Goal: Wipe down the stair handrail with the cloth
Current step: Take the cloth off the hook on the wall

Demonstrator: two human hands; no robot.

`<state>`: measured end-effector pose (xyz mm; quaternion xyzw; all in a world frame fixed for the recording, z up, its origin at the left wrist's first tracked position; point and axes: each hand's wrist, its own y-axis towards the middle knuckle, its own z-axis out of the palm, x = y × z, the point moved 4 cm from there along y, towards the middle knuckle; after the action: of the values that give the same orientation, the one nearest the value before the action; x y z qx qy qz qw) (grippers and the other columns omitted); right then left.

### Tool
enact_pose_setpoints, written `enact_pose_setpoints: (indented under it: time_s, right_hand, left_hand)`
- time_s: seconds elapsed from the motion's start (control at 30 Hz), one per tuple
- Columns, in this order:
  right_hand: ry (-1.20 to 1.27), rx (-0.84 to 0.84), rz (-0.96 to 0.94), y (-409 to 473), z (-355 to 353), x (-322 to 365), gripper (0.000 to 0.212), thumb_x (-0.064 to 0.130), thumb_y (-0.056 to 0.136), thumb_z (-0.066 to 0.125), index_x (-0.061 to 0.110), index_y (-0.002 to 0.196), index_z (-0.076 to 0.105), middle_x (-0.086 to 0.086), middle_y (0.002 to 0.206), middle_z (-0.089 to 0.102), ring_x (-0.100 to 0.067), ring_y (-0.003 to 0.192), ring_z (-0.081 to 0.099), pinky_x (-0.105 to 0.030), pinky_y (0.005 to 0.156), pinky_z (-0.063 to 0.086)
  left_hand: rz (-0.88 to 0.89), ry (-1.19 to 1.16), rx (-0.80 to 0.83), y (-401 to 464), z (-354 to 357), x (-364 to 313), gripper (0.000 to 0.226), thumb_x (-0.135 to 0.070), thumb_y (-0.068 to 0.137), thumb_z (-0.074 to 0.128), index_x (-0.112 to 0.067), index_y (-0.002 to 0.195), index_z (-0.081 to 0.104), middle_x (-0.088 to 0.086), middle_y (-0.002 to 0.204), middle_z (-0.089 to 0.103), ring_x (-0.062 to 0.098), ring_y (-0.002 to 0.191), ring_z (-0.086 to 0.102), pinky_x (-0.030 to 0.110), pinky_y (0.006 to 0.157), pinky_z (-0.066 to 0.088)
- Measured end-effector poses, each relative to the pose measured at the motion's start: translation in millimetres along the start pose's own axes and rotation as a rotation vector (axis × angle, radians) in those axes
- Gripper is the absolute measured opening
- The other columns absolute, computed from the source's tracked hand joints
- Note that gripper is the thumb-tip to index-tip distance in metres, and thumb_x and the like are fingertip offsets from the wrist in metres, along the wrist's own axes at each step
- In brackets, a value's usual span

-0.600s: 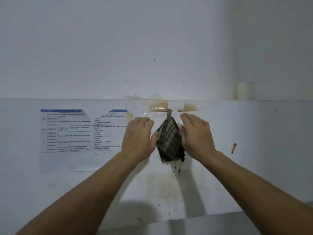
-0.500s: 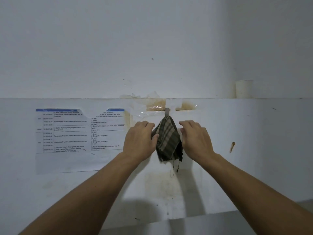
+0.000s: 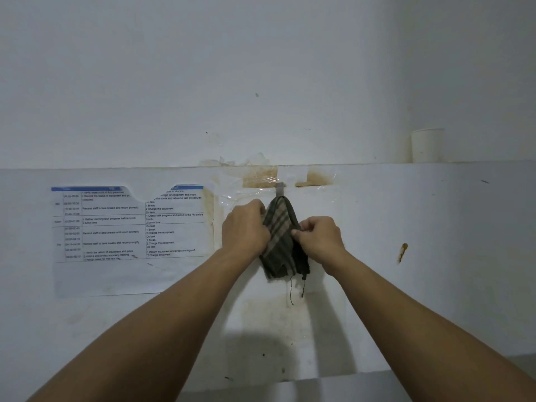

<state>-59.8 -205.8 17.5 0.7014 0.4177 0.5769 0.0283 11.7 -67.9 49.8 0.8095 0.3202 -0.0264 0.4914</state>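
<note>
A dark plaid cloth point(image 3: 282, 236) hung from a small grey hook point(image 3: 280, 189) fixed just under the top edge of a white wall panel point(image 3: 435, 242), its lower end bunched and two loose threads dangling below it; both bare forearms reached up from the bottom corners toward it; the left hand point(image 3: 245, 227) was closed on the cloth's left edge, fingers curled together and tucked into the fabric, knuckles toward the camera; the right hand point(image 3: 320, 237) pinched the cloth's right edge between thumb and bent fingers, the remaining fingers folded in beside them; the cloth lay between the two hands, touching both, its top loop on the hook; clear tape point(image 3: 290, 181) with brown stains covered the panel around the hook; to the left on the same panel was a printed schedule sheet point(image 3: 130, 224) with a blue header and a torn top edge; a white paper cup point(image 3: 427, 145) stood on the panel's top ledge toward the right corner; a rusty mark point(image 3: 402, 250) showed on the panel right of the right hand; no handrail could be seen in this view
</note>
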Motion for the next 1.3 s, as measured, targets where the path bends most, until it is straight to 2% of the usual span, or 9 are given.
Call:
enact_pose_setpoints:
  time_s: [0.2,0.37,0.43,0.57,0.67,0.8,1.03,1.2,1.3]
  right_hand:
    - [0.08,-0.028,-0.044,11.7,-20.7,17.5,0.016,0.025,0.093,0.046,0.014,0.101,0.054,-0.005,0.098,0.059,-0.022,0.091,0.056,-0.038,0.079,0.047]
    - [0.089,0.025,-0.149,6.5,-24.7,31.7,0.017,0.027,0.098,0.038,0.016,0.106,0.048,0.001,0.095,0.054,-0.017,0.089,0.053,-0.034,0.075,0.042]
    - [0.096,0.072,-0.214,1.0,-21.1,39.0,0.02,0.031,0.099,0.037,0.017,0.106,0.048,0.006,0.093,0.053,-0.015,0.09,0.054,-0.036,0.078,0.044]
    - [0.148,0.181,-0.314,-16.0,-5.8,53.6,0.035,0.048,0.091,0.051,0.015,0.104,0.053,0.004,0.095,0.059,-0.015,0.088,0.059,-0.035,0.077,0.048]
    - [0.173,0.366,-0.348,-33.8,14.6,66.0,0.034,0.044,0.08,0.069,0.015,0.099,0.064,0.001,0.091,0.068,-0.013,0.082,0.066,-0.028,0.071,0.053]
    - [0.196,0.68,-0.317,-58.1,57.4,83.1,0.027,0.035,0.074,0.078,0.014,0.091,0.075,-0.009,0.087,0.076,-0.023,0.083,0.072,-0.034,0.076,0.059]
    - [0.296,1.271,-0.215,-144.6,192.4,130.4,0.042,0.038,0.066,0.08,0.012,0.098,0.074,-0.012,0.103,0.074,-0.028,0.098,0.069,-0.037,0.091,0.052]
    - [0.438,1.464,-0.207,-218.1,277.7,188.1,0.016,0.025,0.076,0.073,0.009,0.079,0.071,-0.007,0.078,0.072,-0.021,0.077,0.066,-0.033,0.079,0.051]
    - [0.561,1.557,-0.217,-267.3,323.4,229.5,0.027,0.027,0.076,0.073,0.003,0.088,0.068,-0.018,0.092,0.068,-0.028,0.088,0.063,-0.044,0.094,0.046]
  left_hand:
    - [-0.104,-0.258,-0.056,15.5,-32.5,3.1,0.021,-0.004,0.078,0.052,-0.014,0.086,0.069,0.006,0.088,0.069,0.025,0.088,0.063,0.038,0.081,0.055]
    - [-0.134,-0.426,-0.069,18.6,-67.6,-0.5,0.026,0.001,0.083,0.045,-0.015,0.082,0.065,-0.001,0.08,0.062,0.022,0.088,0.06,0.034,0.073,0.053]
    - [-0.135,-0.438,-0.062,15.1,-81.0,2.8,0.03,0.002,0.083,0.04,-0.015,0.081,0.065,0.001,0.08,0.062,0.023,0.086,0.062,0.038,0.072,0.057]
    - [-0.171,-0.406,-0.054,-1.4,-106.2,21.8,0.032,0.003,0.082,0.038,-0.013,0.078,0.065,0.005,0.077,0.063,0.017,0.075,0.061,0.031,0.062,0.054]
    - [-0.237,-0.383,-0.05,-20.4,-126.6,49.6,0.028,0.003,0.084,0.044,-0.013,0.078,0.066,0.006,0.078,0.065,0.019,0.075,0.061,0.03,0.062,0.053]
    - [-0.28,-0.321,-0.012,-54.7,-161.2,86.4,0.023,0.004,0.089,0.044,-0.005,0.09,0.065,0.003,0.07,0.058,0.015,0.059,0.053,0.011,0.033,0.038]
    - [-0.365,-0.162,-0.044,-104.9,-260.5,150.0,0.032,0.007,0.087,0.045,-0.012,0.095,0.069,-0.001,0.078,0.062,0.008,0.068,0.057,0.01,0.05,0.048]
    - [-0.512,-0.047,-0.073,-156.0,-354.3,205.3,0.028,0.005,0.088,0.051,-0.015,0.092,0.07,-0.002,0.081,0.063,0.009,0.071,0.058,0.008,0.047,0.046]
    - [-0.608,-0.008,-0.143,-196.7,-414.6,233.7,0.028,0.006,0.088,0.05,-0.013,0.092,0.07,-0.001,0.08,0.065,0.01,0.072,0.06,0.012,0.054,0.049]
